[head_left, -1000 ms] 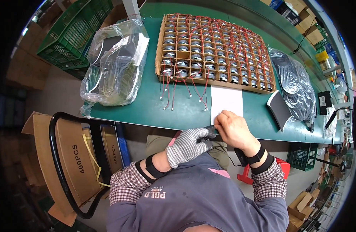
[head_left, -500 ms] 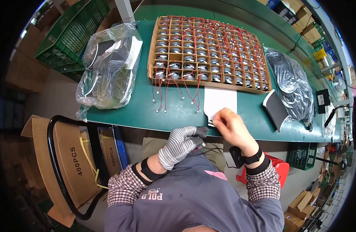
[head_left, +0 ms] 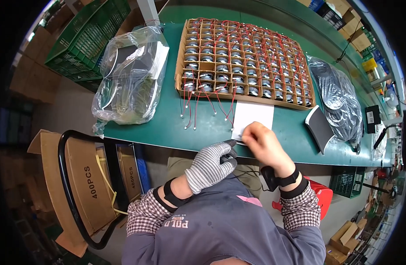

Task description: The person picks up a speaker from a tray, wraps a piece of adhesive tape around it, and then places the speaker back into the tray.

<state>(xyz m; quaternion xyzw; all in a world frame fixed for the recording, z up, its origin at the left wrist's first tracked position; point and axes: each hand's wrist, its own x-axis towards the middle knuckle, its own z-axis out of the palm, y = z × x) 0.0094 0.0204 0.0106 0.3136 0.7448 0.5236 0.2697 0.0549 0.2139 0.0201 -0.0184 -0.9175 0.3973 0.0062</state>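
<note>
My left hand [head_left: 211, 165], in a grey-and-white striped glove with dark fingertips, is closed just off the table's front edge. Its fingers curl round something small and dark that I cannot make out. Bare, my right hand [head_left: 264, 143] bends over the near end of a white sheet [head_left: 255, 115] on the green table. Its thumb and fingers press together; what they pinch is hidden. Beyond the sheet lies a divided cardboard box [head_left: 247, 96] filled with round speakers [head_left: 206, 76] with red and black wires. Several wire ends [head_left: 195, 127] hang over its near side onto the table.
A clear plastic bag of dark panels [head_left: 136, 88] lies at the left, another bag of dark parts [head_left: 339, 92] at the right. Nearby rests a loose curved grey panel [head_left: 320, 128]. A black-framed chair [head_left: 64, 176] with cardboard stands lower left; a red container [head_left: 320, 194] is below the table.
The whole view has shifted slightly to the right. My left hand's fingers have come up a little toward the table edge, while my right hand stays by the sheet's near end.
</note>
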